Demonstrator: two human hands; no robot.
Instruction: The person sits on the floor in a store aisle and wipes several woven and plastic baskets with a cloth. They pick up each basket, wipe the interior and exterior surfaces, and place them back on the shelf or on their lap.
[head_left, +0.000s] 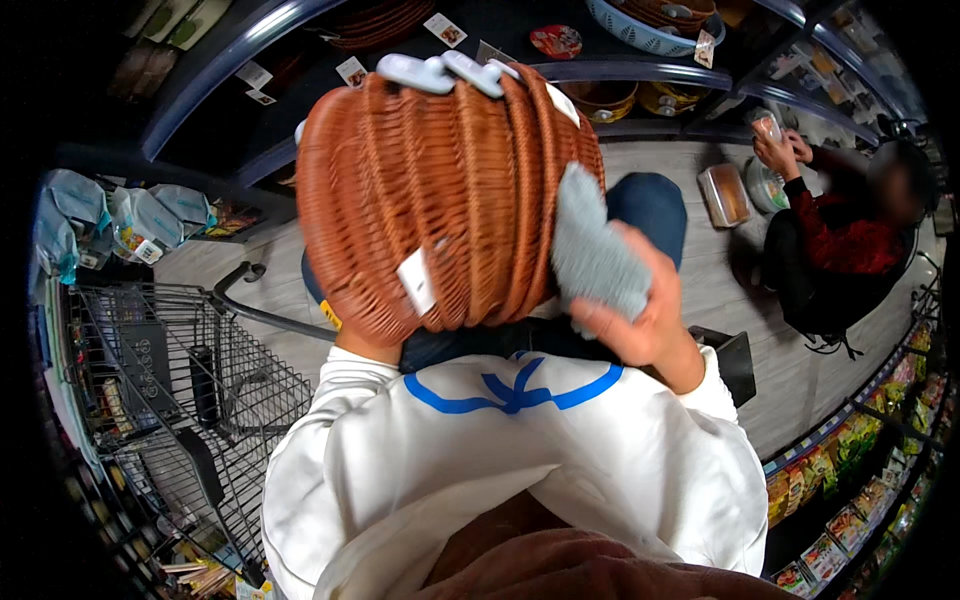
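1. One stack of brown woven baskets (450, 200) lay sideways over the person's knees (655, 205), between the two arms.
2. The right hand (655, 310) was clamped on a grey cloth (597, 240), thumb and fingers closing round its near end; the cloth overlapped the stack's right side and seemed to touch it.
3. The left hand (365, 345) showed only a small part below the stack's lower left edge; its fingers were hidden, so I cannot tell how it gripped.
4. Wiping looked underway: the cloth was at the weave and the stack not set down. Which parts were done or left could not be judged.
5. Blur softened the baskets and a white tag (417, 281); the insides were hidden, and pale pieces (415, 73) along the far edge were hard to identify.
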